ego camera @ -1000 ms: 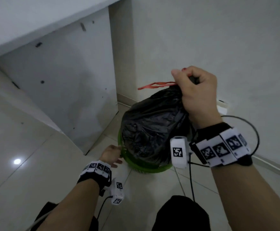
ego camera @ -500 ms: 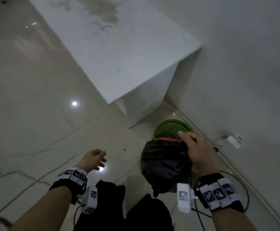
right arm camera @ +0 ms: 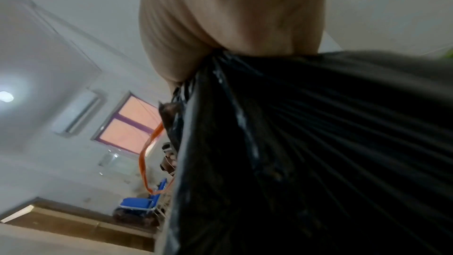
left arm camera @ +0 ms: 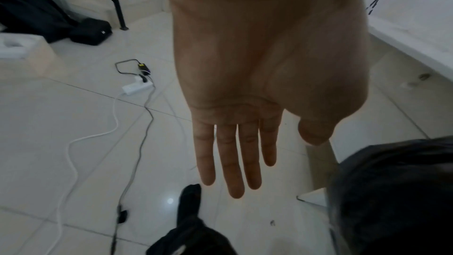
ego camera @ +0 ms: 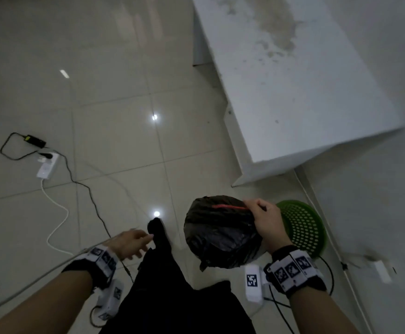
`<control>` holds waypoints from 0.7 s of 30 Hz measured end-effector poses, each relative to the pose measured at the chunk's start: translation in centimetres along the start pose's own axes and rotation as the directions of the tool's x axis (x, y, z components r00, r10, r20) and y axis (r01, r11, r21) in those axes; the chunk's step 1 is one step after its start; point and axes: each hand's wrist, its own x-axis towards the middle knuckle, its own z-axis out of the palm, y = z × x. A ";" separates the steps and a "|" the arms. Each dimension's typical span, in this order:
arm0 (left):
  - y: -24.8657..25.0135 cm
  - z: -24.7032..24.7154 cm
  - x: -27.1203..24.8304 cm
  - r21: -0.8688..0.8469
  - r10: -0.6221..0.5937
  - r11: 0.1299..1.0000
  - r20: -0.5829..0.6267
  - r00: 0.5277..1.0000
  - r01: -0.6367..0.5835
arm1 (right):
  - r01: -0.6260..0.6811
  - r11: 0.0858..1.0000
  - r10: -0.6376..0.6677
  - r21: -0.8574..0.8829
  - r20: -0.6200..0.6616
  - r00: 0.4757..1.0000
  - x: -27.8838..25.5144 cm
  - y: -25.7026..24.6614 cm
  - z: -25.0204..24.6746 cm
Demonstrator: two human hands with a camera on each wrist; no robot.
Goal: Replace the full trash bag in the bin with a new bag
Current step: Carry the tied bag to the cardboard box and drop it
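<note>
My right hand [ego camera: 266, 221] grips the gathered neck of the full black trash bag [ego camera: 220, 232], which hangs in the air clear of the green perforated bin [ego camera: 305, 227]. A red drawstring [ego camera: 228, 206] lies across the bag's top. The bin stands on the floor by the wall, to the right of the bag, with no bag in it. In the right wrist view the black bag [right arm camera: 318, 152] fills the lower right under my fist, its orange-red drawstring [right arm camera: 144, 164] dangling. My left hand [ego camera: 131, 243] is open over the floor, fingers [left arm camera: 232, 162] straight and holding nothing.
A white table [ego camera: 293, 75] stands against the wall behind the bin. A white power strip [ego camera: 47, 165] with a black adapter and cables lies on the tiled floor at left. A white plug [ego camera: 382, 271] sits by the wall at right. My dark-clothed legs [ego camera: 172, 297] are below.
The bag has been lifted out of the green bin and carried left of it. My left hand let go of the bin rim and hangs open. The head view swung leftward.
</note>
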 end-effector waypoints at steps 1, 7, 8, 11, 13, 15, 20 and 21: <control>1.4 -0.9 0.6 -0.014 0.036 0.999 0.015 0.999 -0.036 | -0.022 0.999 0.022 -0.044 -0.004 1.000 0.9 -0.1 1.2; 10.8 -12.1 4.2 -0.114 0.272 0.955 -0.028 0.962 -0.274 | -0.091 0.971 0.072 -0.219 -0.092 0.993 7.4 -2.8 9.2; 11.9 -14.4 4.6 -0.155 0.298 0.941 -0.038 0.954 -0.300 | -0.084 0.965 0.059 -0.249 -0.105 0.993 8.5 -4.0 10.9; 14.2 -21.1 5.7 -0.331 0.317 0.882 -0.107 0.942 -0.335 | -0.075 0.956 0.042 -0.285 -0.119 0.992 12.1 -7.7 16.0; 14.8 -25.0 6.7 -0.413 0.279 0.852 -0.158 0.947 -0.320 | -0.059 0.961 0.032 -0.270 -0.105 0.994 14.7 -10.1 19.3; 14.5 -28.3 8.2 -0.467 0.217 0.838 -0.191 0.957 -0.283 | -0.044 0.970 0.026 -0.241 -0.077 0.997 17.7 -12.8 22.5; 11.4 -35.1 12.9 -0.503 0.042 0.855 -0.173 0.984 -0.125 | 0.049 0.983 -0.048 -0.178 0.010 0.999 27.1 -20.7 29.4; 10.8 -36.5 13.8 -0.504 0.009 0.858 -0.176 0.984 -0.098 | 0.062 0.984 -0.057 -0.166 0.029 0.998 29.1 -22.4 30.5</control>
